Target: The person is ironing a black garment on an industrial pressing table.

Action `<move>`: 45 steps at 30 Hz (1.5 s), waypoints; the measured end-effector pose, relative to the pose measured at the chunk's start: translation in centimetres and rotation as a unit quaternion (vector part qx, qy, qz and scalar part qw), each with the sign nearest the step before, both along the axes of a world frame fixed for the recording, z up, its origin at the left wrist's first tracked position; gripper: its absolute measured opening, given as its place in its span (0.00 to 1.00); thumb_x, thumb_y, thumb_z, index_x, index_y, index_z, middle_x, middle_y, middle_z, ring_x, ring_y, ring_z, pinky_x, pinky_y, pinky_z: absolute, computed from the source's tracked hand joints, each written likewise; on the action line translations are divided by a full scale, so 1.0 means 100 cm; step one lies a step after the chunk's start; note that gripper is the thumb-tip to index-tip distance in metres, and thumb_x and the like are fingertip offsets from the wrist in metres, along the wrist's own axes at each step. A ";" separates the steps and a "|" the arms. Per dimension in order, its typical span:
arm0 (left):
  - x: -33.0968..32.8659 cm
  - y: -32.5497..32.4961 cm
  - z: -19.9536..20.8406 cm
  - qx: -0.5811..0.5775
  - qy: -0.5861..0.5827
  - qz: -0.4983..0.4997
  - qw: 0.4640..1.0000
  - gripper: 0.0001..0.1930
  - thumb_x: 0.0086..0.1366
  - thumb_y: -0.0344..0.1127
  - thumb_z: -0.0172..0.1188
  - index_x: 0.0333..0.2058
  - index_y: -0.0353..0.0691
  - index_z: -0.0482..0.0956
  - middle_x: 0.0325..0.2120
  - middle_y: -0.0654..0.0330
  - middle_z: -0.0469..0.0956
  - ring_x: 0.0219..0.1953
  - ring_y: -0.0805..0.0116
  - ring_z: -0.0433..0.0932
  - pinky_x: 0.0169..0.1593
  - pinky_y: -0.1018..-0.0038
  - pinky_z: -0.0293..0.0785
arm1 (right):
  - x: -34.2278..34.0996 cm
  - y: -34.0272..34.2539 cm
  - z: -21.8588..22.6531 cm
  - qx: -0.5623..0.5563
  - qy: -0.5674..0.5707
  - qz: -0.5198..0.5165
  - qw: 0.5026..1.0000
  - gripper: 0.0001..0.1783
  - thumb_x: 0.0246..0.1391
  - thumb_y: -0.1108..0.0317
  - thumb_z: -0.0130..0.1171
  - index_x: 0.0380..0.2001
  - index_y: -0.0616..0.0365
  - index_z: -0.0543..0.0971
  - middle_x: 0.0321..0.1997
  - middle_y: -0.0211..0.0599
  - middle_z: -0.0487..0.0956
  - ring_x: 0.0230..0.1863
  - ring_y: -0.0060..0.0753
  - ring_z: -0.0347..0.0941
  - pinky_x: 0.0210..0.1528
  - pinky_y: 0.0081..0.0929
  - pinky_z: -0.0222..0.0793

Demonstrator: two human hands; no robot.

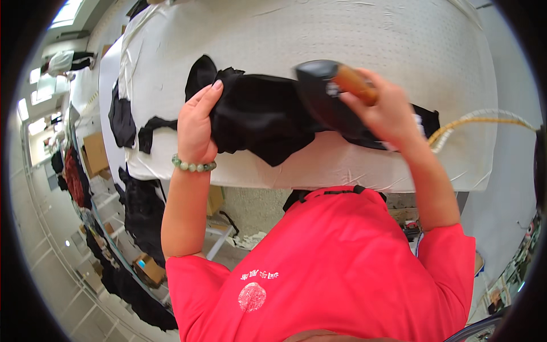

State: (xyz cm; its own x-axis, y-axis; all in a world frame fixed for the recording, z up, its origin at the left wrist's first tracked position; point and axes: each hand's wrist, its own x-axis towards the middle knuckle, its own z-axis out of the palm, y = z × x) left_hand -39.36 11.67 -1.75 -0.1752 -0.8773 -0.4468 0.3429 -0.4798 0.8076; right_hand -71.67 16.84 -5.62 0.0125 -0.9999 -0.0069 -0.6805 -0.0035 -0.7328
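A black garment [256,117] with a soft sheen lies spread across the white padded ironing table [364,37]. At its left part, my left hand [196,122] is closed on the cloth, thumb on top. My right hand [390,108] grips the brown handle [354,84] of a dark steam iron [317,91], slightly blurred by motion. The iron is over the garment's right half, its tip toward the far left; whether its sole touches the cloth cannot be made out. Part of the garment shows beyond my right wrist.
A yellow-and-white hose [484,121] runs off to the right from near my right wrist. Another dark cloth piece [121,119] hangs at the table's left edge. Farther left are black garments [143,211], cardboard boxes [96,154] and a person [61,62] in the distance.
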 end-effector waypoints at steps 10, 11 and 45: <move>0.049 0.171 -0.066 0.129 -0.078 0.107 0.983 0.10 0.71 0.34 0.60 0.41 0.31 0.83 0.39 0.59 0.85 0.38 0.75 0.82 0.45 0.79 0.77 | -0.277 -0.029 -0.103 0.130 0.280 -0.118 0.944 0.22 0.59 0.53 0.64 0.45 0.63 0.81 0.26 0.38 0.80 0.32 0.34 0.77 0.38 0.35 0.72; 0.049 0.180 -0.065 0.140 -0.101 0.088 0.981 0.09 0.71 0.34 0.61 0.40 0.32 0.83 0.38 0.60 0.84 0.37 0.77 0.81 0.45 0.80 0.75 | -0.296 -0.036 -0.109 0.117 0.304 -0.136 0.936 0.22 0.59 0.53 0.64 0.45 0.63 0.80 0.24 0.40 0.79 0.32 0.37 0.78 0.38 0.35 0.72; 0.016 -0.024 0.051 -0.191 -0.460 0.112 0.860 0.15 0.67 0.43 0.60 0.37 0.34 0.82 0.35 0.47 0.81 0.37 0.50 0.79 0.42 0.58 0.76 | -0.339 -0.024 0.011 -0.071 0.347 -0.061 0.933 0.15 0.62 0.72 0.56 0.51 0.59 0.79 0.51 0.42 0.82 0.52 0.37 0.78 0.57 0.33 0.71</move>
State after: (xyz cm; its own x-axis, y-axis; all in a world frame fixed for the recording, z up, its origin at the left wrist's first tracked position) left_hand -37.74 9.25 3.40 0.2914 -0.9564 0.0217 -0.4756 -0.1252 0.8707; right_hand -105.59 14.42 -4.55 -0.0590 -0.9851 0.1615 -0.9927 0.0408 -0.1136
